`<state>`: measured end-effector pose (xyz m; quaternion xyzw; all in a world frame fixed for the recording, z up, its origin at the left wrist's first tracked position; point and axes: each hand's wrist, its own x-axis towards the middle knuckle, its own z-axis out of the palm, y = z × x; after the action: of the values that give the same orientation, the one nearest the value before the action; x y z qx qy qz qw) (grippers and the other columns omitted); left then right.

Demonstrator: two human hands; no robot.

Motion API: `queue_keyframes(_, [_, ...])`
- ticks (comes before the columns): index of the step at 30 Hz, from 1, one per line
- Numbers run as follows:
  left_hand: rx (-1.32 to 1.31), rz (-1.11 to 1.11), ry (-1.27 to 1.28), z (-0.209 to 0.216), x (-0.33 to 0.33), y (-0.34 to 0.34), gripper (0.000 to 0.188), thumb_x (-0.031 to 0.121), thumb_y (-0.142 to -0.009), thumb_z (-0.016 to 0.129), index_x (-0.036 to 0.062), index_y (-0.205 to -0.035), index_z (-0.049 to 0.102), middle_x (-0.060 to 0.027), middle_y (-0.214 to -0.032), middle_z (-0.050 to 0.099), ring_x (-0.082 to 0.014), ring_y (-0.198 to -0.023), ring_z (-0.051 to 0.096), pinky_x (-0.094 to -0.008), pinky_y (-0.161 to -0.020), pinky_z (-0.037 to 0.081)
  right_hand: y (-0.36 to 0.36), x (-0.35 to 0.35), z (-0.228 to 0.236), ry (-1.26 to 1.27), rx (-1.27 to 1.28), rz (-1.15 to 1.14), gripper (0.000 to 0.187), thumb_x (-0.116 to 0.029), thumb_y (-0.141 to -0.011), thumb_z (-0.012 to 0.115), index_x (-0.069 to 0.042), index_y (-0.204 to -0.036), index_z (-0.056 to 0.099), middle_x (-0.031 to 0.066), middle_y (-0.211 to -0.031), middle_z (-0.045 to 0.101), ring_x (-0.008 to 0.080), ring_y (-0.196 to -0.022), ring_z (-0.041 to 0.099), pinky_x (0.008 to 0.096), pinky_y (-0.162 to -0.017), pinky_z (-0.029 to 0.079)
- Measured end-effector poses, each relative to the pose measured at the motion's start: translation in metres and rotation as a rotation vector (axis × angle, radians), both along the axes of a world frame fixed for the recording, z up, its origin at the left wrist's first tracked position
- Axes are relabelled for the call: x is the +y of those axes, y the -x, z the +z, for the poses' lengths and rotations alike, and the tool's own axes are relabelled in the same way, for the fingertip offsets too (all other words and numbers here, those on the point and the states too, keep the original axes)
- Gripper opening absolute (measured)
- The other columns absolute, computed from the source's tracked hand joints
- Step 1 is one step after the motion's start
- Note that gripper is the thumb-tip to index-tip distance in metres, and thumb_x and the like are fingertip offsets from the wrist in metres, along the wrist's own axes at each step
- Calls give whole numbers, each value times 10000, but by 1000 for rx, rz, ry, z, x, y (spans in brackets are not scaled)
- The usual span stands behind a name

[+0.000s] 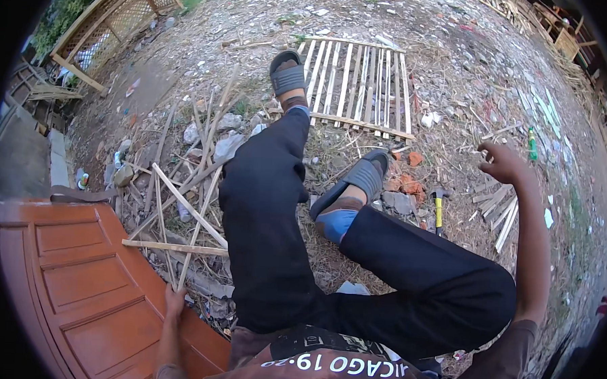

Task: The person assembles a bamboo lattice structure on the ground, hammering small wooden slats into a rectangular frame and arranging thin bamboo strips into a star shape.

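Wooden strips [185,269] now, in the head view: a criss-cross heap spreads over the littered ground [460,162], just past the far right edge of the brown panelled door [96,282], and two thin ones converge at the left hand [175,300]. Its fingers are closed around those lower ends, right beside that door edge, with a flatter slat [172,247] crossing above. Over to the right hand [504,163], lifted over the ground: fingers released, loosely bent, a green bottle [532,143] near them. Below that hand, short sticks [504,208] lie in a loose bunch. Look up the middle: a slatted frame [345,83] lies flat, the left sandal [289,79] by its left side, the right sandal [365,178] short of its near edge. Off its near right corner sit broken red bricks [406,185], and closer in rests a hammer [438,214], yellow handle toward the person. Top left, a lattice panel [124,20] leans at a slant, well apart from both hands.
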<state>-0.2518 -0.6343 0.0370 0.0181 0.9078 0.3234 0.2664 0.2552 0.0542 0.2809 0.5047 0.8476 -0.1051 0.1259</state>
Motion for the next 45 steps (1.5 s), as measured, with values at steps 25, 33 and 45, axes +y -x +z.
queue_keyframes(25, [302,-1240,-280,145,455,-39,344,185,-863,707,17,-1127,566,-102,-992,599,-217,-904,599,-348,-775,499,-24,-18,-124,259,-205,53,461,-319,-865,636,-167,-1297,585,129,-1189,665,315,-1119,631,458,-897,526])
queue_keyframes(33, [-24,-1146,-221,138,437,-56,313,196,-871,705,15,-1094,581,-93,-952,606,-200,-868,597,-342,-755,495,-7,-20,-112,181,-156,136,506,-313,-857,641,-171,-1334,551,120,-1184,663,319,-1106,634,473,-894,528])
queue_keyframes(45, [-28,-1216,147,160,411,71,252,247,-924,664,8,-990,617,-40,-761,600,-130,-705,558,-321,-666,470,44,-12,-111,298,-381,230,356,-230,-842,612,-127,-1182,616,127,-1091,685,306,-1015,670,454,-812,549])
